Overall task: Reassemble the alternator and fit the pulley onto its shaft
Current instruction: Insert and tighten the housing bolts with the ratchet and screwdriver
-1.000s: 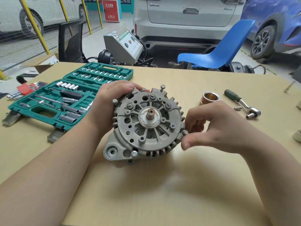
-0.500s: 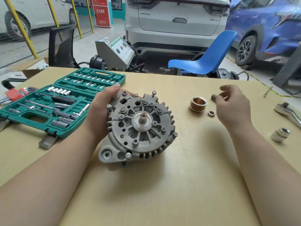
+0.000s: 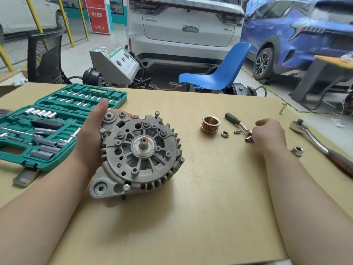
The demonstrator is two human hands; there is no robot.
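- Garage bay with a white SUV (image 3: 183, 25) and a blue car (image 3: 298, 35) parked behind, and a tan workbench (image 3: 191, 217) up front where all the action is.
- Alternator (image 3: 139, 155) sits dead centre on the bench, shaft (image 3: 143, 143) pointing up, housing closed, through-bolts standing proud around the rim.
- Left hand (image 3: 93, 136) is cupped against its 9 o'clock side, fingers wrapped round the back edge, steadying it.
- Right hand (image 3: 269, 132) is out at 3 o'clock, fingers curled down at the head of the small ratchet (image 3: 237, 124). Looks like it's closing on it, but I can't tell for sure if it's got a grip.
- Pulley (image 3: 210, 123) is sitting loose at about 2 o'clock from the alternator, with a nut (image 3: 225, 134) just beside it. Not fitted yet.
- Green socket set (image 3: 47, 131) lies open at 9 o'clock, bigger ratchet (image 3: 313, 138) far out at 3.
- Handling guess: that alternator is a heavy, rigid lump of cast metal, so grab the outer casing or mounting ears, never the fins or shaft. Pulley is small, dense and smooth, so likely slippery; pinch it by the grooved rim.
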